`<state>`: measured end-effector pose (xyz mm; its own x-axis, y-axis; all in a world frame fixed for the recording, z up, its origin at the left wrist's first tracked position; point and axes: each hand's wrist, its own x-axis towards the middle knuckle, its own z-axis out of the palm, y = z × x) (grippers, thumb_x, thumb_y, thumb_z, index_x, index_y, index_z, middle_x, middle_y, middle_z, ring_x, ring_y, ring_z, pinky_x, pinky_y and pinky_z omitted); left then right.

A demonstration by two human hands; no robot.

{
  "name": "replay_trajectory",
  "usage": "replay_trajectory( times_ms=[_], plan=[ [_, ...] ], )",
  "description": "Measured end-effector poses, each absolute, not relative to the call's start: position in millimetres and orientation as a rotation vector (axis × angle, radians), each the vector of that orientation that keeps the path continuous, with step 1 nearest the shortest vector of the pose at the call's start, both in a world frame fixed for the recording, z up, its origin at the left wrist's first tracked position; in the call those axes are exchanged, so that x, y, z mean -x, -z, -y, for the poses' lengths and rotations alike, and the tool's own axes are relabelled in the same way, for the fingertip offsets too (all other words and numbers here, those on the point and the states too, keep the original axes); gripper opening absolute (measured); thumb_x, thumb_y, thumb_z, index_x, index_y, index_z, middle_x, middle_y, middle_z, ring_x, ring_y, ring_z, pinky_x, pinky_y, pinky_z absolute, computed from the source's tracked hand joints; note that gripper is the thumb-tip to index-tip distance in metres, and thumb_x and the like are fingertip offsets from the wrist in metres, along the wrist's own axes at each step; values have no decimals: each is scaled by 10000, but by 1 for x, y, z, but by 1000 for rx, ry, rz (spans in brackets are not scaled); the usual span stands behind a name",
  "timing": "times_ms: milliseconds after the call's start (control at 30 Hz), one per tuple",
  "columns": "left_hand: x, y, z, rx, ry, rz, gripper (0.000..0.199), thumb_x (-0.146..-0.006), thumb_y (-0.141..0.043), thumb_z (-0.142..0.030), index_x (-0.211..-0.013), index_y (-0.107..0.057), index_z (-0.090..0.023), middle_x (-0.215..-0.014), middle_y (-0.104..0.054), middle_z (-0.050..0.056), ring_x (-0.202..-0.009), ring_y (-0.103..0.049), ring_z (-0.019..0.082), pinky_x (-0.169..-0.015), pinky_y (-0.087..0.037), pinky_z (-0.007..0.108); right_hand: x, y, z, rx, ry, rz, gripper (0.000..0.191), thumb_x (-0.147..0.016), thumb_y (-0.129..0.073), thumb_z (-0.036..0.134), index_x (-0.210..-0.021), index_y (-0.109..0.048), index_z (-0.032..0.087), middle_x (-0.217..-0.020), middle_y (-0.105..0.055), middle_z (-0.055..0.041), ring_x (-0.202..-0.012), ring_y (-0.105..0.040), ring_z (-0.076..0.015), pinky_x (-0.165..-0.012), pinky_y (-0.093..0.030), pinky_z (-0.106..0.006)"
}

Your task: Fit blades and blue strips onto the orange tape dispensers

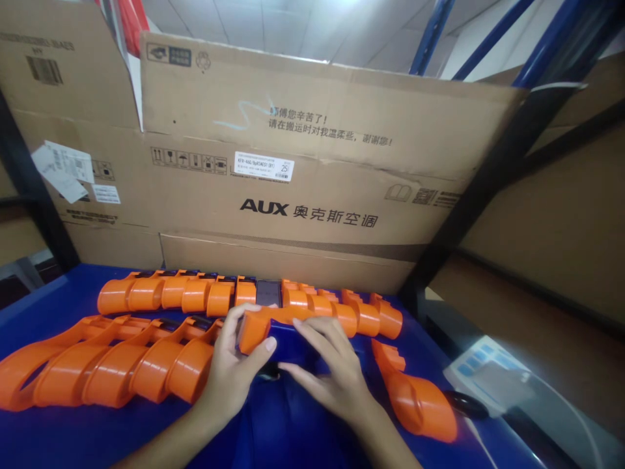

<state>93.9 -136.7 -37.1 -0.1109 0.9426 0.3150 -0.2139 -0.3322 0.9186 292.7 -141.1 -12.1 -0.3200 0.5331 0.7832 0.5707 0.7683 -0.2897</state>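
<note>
An orange plastic part with a dark blue section is held up over the blue surface in the middle. My left hand is closed around its left end, the thumb pressed on the near face. On the right side, my right hand touches the part with its fingers on the top edge and its thumb below. Behind the hands, a row of orange parts lies along the back. More of them are lined up at the left.
A single orange part lies at the right beside a black oval object. A pale device with blue keys is at the right edge. Cardboard stands behind the blue surface, with a dark frame post at right.
</note>
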Motion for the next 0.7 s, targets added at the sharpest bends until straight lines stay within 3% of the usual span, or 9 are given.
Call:
replay_trajectory(
  times_ms=[367,467,533,633,700],
  plan=[
    [-92,42,128,-1187,-1628,-919,478,-747,-828,-338,-1169,-609,-288,-1145,-691,25,-1083,-653,264,-984,-476,369,-292,16,140,825,78,2008,795,-799,-862,315,-1502,-495,368,-1185,-671,-105,-1061,-664,-317,-899,-585,-496],
    [-93,42,128,-1207,-1616,-917,516,-769,-823,-351,-1233,-606,-291,-1221,-683,38,-1129,-642,268,-1021,-457,371,-292,15,141,843,68,2002,793,-801,-858,323,-1504,-494,361,-1204,-676,-108,-1073,-666,-321,-919,-579,-503],
    [-92,42,130,-1192,-1596,-857,638,-812,-791,-383,-1389,-528,-314,-1281,-676,59,-1162,-641,285,-1031,-463,389,-290,13,142,875,28,1976,767,-804,-852,339,-1491,-512,345,-1224,-684,-113,-1091,-669,-331,-951,-568,-516],
    [-89,39,135,-1260,-1518,-675,828,-885,-696,-456,-1591,-276,-345,-1347,-667,100,-1183,-650,330,-1000,-504,452,-289,13,140,931,-154,1824,628,-868,-778,397,-1445,-554,290,-1273,-693,-118,-1151,-669,-335,-1024,-541,-518],
    [-87,34,139,-1555,-1457,-623,890,-858,-726,-445,-1611,-265,-335,-1476,-582,126,-1298,-575,379,-1069,-462,514,-290,17,136,964,-336,1635,492,-954,-648,463,-1397,-588,257,-1312,-692,-116,-1209,-657,-325,-1061,-529,-504]
  ],
)
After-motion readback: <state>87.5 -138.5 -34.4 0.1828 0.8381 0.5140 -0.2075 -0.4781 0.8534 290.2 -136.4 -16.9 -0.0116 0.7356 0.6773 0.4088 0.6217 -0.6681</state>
